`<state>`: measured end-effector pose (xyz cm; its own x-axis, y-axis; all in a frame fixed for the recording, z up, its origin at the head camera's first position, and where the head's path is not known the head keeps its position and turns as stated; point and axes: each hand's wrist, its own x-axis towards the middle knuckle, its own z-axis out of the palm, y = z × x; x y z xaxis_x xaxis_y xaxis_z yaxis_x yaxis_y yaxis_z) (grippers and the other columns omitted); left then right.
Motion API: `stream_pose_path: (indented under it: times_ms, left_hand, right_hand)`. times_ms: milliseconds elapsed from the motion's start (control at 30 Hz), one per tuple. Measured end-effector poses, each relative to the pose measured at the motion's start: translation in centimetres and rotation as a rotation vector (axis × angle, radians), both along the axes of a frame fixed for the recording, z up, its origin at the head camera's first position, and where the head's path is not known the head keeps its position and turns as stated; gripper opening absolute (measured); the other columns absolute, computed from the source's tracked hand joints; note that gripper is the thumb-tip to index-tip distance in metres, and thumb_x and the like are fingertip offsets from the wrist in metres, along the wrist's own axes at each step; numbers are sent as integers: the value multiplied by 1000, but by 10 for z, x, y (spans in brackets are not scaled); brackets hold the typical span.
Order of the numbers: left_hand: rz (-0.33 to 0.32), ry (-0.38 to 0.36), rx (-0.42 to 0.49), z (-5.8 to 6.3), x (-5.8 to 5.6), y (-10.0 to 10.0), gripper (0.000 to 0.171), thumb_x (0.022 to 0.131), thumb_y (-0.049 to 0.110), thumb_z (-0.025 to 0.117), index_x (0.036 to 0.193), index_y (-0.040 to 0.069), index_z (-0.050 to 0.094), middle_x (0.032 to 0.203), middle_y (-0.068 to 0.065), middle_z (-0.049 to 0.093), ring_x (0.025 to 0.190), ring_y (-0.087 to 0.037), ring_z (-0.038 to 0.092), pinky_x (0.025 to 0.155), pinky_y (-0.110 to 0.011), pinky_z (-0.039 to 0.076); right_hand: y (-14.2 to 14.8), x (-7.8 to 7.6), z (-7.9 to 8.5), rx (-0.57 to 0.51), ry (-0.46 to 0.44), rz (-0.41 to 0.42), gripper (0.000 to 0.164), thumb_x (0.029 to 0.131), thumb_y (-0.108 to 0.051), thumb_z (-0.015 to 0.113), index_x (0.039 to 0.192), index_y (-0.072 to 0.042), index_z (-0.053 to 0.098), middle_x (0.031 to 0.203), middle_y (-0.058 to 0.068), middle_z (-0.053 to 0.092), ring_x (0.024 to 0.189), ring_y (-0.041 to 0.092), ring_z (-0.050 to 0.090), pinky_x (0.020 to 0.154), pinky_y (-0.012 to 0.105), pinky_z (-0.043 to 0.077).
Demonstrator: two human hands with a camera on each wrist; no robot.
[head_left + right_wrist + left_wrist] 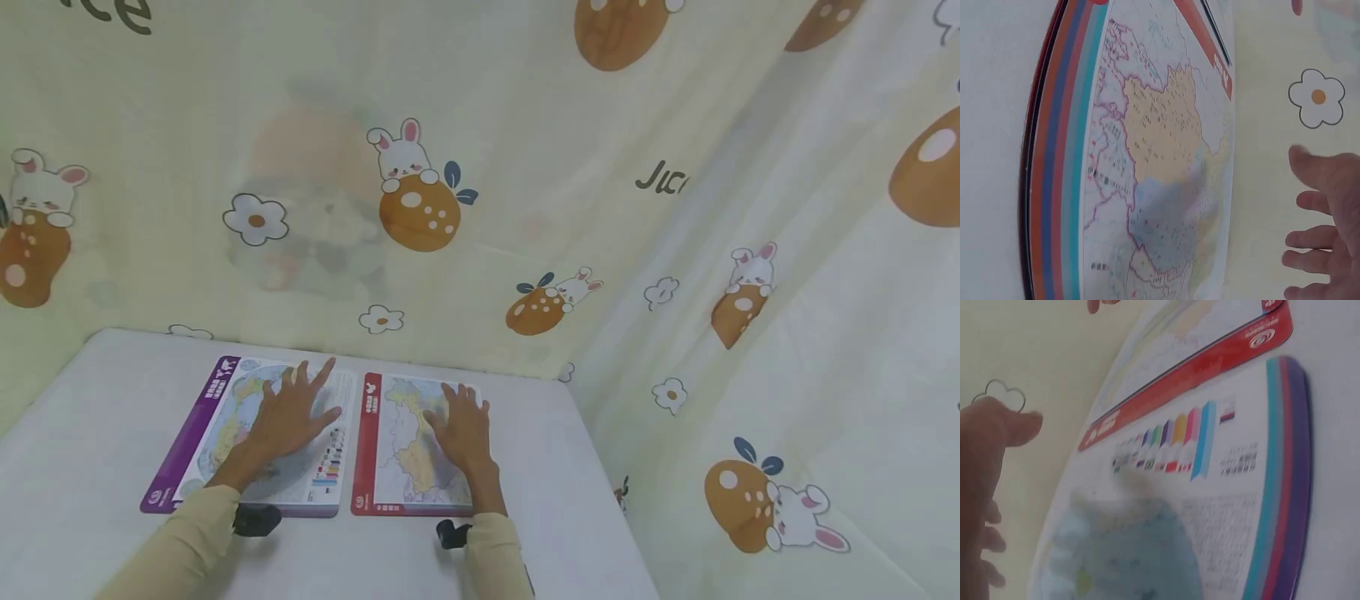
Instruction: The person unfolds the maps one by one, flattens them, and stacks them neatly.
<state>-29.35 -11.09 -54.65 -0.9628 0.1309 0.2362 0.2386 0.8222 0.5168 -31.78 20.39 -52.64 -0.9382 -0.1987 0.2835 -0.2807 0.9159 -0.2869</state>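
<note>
Curtain [487, 83]: printed lettering [662, 177] reads "Jic", ending at a fold; "ce" is legible at upper left. Purple-edged map board [191, 442] and red-edged map board [367, 450]: each border carries white title characters, too small to read, and a round emblem [1262, 338].

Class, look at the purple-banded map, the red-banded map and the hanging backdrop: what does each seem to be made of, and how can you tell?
Purple-banded map: probably smooth coated card or plastic; it lies flat with rounded corners.
Red-banded map: likely similar, with clean print and a faint sheen.
Backdrop: thin fabric or plastic sheeting, softly creased; which, I cannot tell.
</note>
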Motion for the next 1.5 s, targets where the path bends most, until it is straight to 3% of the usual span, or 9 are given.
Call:
stream_pose_path:
  times_ms: [67,167,300,533,700,867,1067,1233,1500]
  left_hand:
    - [5,-23,30,1,1,8,84,105,37,68,173,13,26,172,-36,32,155,-62,37,120,-84,28]
    - [27,-20,87,1,1,18,70,106,29,66,168,8,39,152,-31,61,112,-46,72,94,-60,57]
    - [79,17,175,0,1,33,46,106,21,65,149,3,62,116,-23,80,64,-19,62,59,-33,45]
    - [123,-36,334,-1,0,65,34,101,11,64,131,-3,72,112,-25,81,75,-26,76,59,-30,52]
    - [150,-179,445,-1,1,79,39,101,9,61,134,-11,66,112,-28,78,84,-33,78,61,-31,57]
    - [199,-274,478,1,2,91,40,105,12,58,137,-13,61,113,-29,76,77,-26,75,57,-26,53]
    - [196,-288,497,-2,4,101,27,105,9,58,121,-12,59,103,-27,73,82,-34,77,66,-39,65]
    - [189,-253,514,-12,4,110,24,101,5,58,117,-13,57,97,-27,69,80,-37,73,64,-40,62]
    - [213,-300,543,3,7,119,29,96,2,64,121,-11,55,100,-28,68,79,-36,72,65,-42,62]
  right_hand:
    - [4,0,0,-2,44,-20,55,105,-36,70,151,-8,63,151,26,65,129,49,68,107,68,52]
    - [9,2,1,-4,110,-73,42,104,-30,72,141,-9,71,132,19,78,97,39,79,87,57,62]
    - [15,1,-1,-18,181,-169,29,102,-25,75,124,-6,79,102,14,85,82,34,79,78,54,63]
    - [25,2,-4,-117,192,-241,21,97,-15,80,106,4,81,98,21,83,89,43,81,80,59,64]
    - [27,3,-10,-170,152,-305,18,95,-8,81,100,8,78,100,28,81,93,48,79,84,59,64]
    - [30,3,-14,-223,94,-374,16,94,-4,80,86,7,72,84,25,77,74,38,75,71,52,62]
    - [33,6,-20,-243,15,-435,24,91,0,78,73,0,64,59,10,58,53,21,50,52,36,43]
    - [34,9,-26,-232,17,-474,21,87,1,79,73,1,64,60,9,59,54,21,50,52,37,43]
    - [38,6,-33,-300,26,-506,13,84,2,79,78,5,67,62,11,61,52,22,53,53,43,49]
